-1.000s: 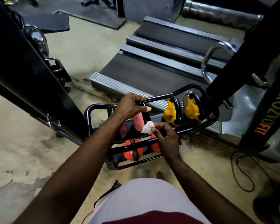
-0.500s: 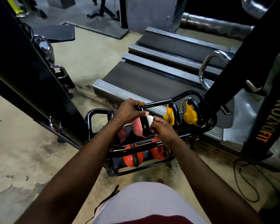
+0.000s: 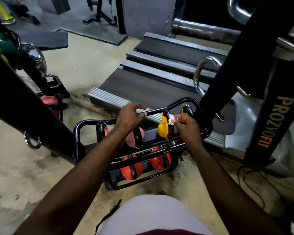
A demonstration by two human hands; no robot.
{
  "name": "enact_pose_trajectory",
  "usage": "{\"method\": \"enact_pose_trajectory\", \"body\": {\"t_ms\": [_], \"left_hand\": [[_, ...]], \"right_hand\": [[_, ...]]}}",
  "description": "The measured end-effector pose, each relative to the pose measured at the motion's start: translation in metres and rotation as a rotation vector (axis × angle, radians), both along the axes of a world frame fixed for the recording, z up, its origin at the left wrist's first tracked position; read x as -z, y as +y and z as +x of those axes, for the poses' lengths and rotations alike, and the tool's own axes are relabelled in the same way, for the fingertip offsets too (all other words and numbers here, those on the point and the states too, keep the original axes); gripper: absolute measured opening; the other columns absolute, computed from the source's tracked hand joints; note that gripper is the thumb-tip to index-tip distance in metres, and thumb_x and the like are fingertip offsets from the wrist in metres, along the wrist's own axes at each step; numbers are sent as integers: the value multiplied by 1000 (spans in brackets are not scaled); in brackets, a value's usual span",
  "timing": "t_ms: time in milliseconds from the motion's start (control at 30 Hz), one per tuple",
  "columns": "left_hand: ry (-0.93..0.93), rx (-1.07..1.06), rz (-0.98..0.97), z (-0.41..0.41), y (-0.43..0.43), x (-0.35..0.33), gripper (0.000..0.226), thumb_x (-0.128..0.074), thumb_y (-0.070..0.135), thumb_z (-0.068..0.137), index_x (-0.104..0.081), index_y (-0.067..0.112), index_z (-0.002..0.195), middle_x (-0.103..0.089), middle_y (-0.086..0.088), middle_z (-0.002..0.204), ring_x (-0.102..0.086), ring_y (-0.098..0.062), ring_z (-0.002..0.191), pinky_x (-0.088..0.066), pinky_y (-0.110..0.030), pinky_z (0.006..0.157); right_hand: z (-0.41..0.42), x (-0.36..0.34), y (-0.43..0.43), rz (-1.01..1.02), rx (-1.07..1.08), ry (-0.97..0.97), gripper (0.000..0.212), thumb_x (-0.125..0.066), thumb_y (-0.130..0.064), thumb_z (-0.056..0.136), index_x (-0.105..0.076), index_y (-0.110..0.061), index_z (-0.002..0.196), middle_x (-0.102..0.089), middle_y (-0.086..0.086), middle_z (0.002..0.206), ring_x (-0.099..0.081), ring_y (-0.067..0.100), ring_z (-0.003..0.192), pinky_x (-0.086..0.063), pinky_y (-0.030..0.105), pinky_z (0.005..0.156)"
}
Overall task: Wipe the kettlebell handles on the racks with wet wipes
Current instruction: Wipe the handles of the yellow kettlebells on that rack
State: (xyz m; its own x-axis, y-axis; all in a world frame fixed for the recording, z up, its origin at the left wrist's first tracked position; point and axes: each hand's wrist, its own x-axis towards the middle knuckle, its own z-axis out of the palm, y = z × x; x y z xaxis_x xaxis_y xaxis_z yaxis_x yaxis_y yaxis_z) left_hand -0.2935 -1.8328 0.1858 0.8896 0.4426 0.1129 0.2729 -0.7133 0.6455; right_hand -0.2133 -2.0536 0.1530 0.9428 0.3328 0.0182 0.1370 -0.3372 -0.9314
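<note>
A low black tube rack (image 3: pixel 85 126) stands on the floor in front of me. Its upper tier holds pink kettlebells (image 3: pixel 134 138) and yellow kettlebells (image 3: pixel 163 129); two orange kettlebells (image 3: pixel 131 167) sit on the lower tier. My left hand (image 3: pixel 129 117) grips the rack's top bar above a pink kettlebell. My right hand (image 3: pixel 185 124) pinches a white wet wipe (image 3: pixel 171 119) against the black handle of the nearer yellow kettlebell. A second yellow kettlebell (image 3: pixel 183 110) is mostly hidden behind my right hand.
A black machine post marked PROZYOFIT (image 3: pixel 271 119) rises at the right, a slanted black beam (image 3: pixel 24 106) crosses the left. A treadmill deck (image 3: pixel 143 85) lies behind the rack. A black cable (image 3: pixel 251 187) lies on the concrete floor at the right.
My right hand has moved with the wipe from the pink kettlebell's handle rightward to the yellow kettlebell's handle. My left hand has stayed on the top bar.
</note>
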Motion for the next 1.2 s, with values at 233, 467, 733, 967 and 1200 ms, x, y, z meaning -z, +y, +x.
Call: {"method": "enact_pose_trajectory", "body": {"t_ms": [233, 467, 733, 967, 1200], "left_hand": [[115, 195, -78, 72, -39, 2, 31, -69, 37, 87, -71, 25, 116, -69, -2, 120, -65, -18, 108, -50, -28, 94], [354, 207, -171, 102, -50, 24, 45, -79, 44, 79, -72, 22, 117, -71, 3, 119, -65, -10, 109, -49, -25, 96], [333, 165, -226, 107, -40, 36, 46, -85, 46, 70, -76, 20, 107, -76, 3, 104, -69, -10, 98, -54, -34, 94], [320, 135, -288, 106, -37, 42, 49, -87, 49, 66, -75, 22, 105, -75, 4, 101, -69, -8, 93, -56, -34, 90], [282, 166, -285, 103, -39, 43, 47, -86, 44, 69, -74, 21, 108, -73, 5, 111, -67, -8, 100, -52, -26, 93]], "right_hand": [[6, 20, -4, -308, -176, -348, 26, -70, -19, 76, -73, -19, 101, -56, 0, 95, -58, 21, 91, -49, 34, 81], [0, 36, -13, -364, -232, -662, 29, -53, -39, 96, -69, -16, 89, -53, 5, 90, -50, 23, 86, -41, 36, 71], [-12, 56, -21, -499, -239, -823, 2, -69, -19, 84, -68, -18, 86, -52, 5, 80, -48, 28, 74, -39, 38, 63], [-32, 55, -32, -141, -9, -282, 6, -68, -24, 89, -66, -19, 89, -65, -6, 91, -63, 14, 89, -51, 34, 77], [-24, 50, -30, -55, 18, 54, 23, -65, -14, 92, -67, -37, 94, -70, -16, 91, -67, 12, 87, -54, 38, 75]]}}
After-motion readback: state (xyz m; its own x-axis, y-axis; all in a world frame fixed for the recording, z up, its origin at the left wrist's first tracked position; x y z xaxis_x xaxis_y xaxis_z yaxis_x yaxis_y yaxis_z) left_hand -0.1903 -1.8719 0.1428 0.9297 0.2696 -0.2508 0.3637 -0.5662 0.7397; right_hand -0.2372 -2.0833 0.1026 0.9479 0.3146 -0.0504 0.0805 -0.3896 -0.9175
